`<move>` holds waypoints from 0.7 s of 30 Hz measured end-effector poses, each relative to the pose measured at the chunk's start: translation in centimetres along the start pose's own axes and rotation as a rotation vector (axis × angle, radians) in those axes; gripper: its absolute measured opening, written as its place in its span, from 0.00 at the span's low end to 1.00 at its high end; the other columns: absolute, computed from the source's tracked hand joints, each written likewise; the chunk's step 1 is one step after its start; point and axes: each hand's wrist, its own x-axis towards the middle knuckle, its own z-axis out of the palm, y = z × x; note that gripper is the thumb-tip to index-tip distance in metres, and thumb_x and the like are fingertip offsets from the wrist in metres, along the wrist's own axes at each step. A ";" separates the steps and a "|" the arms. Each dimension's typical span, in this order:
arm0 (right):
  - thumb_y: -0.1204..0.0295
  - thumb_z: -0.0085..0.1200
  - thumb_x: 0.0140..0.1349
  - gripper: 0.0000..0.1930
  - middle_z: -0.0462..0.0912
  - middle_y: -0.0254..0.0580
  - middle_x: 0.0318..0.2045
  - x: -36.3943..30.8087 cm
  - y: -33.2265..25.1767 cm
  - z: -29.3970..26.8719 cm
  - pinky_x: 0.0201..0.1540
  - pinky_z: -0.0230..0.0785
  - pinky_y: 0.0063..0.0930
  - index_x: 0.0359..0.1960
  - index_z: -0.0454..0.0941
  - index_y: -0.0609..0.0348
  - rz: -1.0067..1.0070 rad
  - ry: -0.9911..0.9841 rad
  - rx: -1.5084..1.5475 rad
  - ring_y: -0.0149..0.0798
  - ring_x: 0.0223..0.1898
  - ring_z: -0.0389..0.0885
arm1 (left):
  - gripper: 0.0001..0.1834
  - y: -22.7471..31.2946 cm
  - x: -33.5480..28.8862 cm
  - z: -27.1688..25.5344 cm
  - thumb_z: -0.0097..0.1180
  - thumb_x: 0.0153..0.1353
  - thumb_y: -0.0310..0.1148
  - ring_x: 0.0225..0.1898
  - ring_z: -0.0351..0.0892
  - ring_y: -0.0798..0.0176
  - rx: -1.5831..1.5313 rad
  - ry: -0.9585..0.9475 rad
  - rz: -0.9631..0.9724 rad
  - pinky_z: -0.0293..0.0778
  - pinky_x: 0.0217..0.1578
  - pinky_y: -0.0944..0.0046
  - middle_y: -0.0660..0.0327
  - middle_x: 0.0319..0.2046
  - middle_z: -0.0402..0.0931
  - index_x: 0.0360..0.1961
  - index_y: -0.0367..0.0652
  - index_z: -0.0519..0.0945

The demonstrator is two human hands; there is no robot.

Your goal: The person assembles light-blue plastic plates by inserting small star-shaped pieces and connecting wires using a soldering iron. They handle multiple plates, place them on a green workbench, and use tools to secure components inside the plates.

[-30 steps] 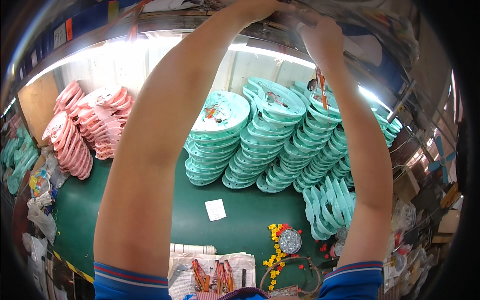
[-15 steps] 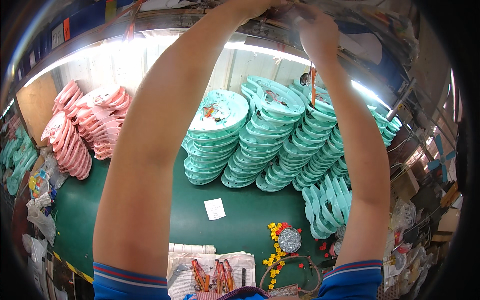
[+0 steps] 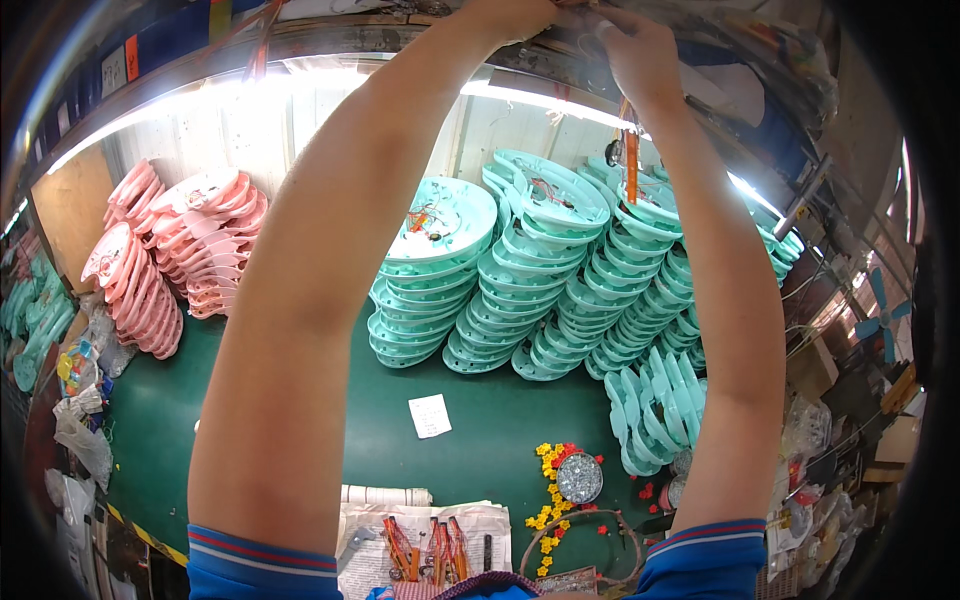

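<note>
Both hands are up at twelve o'clock, by the shelf: the left hand is cut off, so its grip cannot be told; the right hand has bent fingers, its hold unclear. An orange strip hangs below, between one and two o'clock. Best, I judge, to keep it slack and clear of the teal shells.

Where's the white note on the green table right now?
In the head view, the note lies a little left of centre on the table, between the teal stacks at the back and the newspaper at the near edge.
</note>
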 end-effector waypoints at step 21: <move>0.66 0.52 0.67 0.14 0.73 0.26 0.22 0.5 0.0 -6.6 0.19 0.53 0.10 0.47 0.73 0.62 0.271 0.058 0.875 0.21 0.16 0.65 | 0.07 -2.2 0.2 0.7 0.62 0.54 0.23 0.30 0.77 0.69 0.170 0.204 0.080 0.73 0.34 0.67 0.61 0.28 0.81 0.36 0.36 0.83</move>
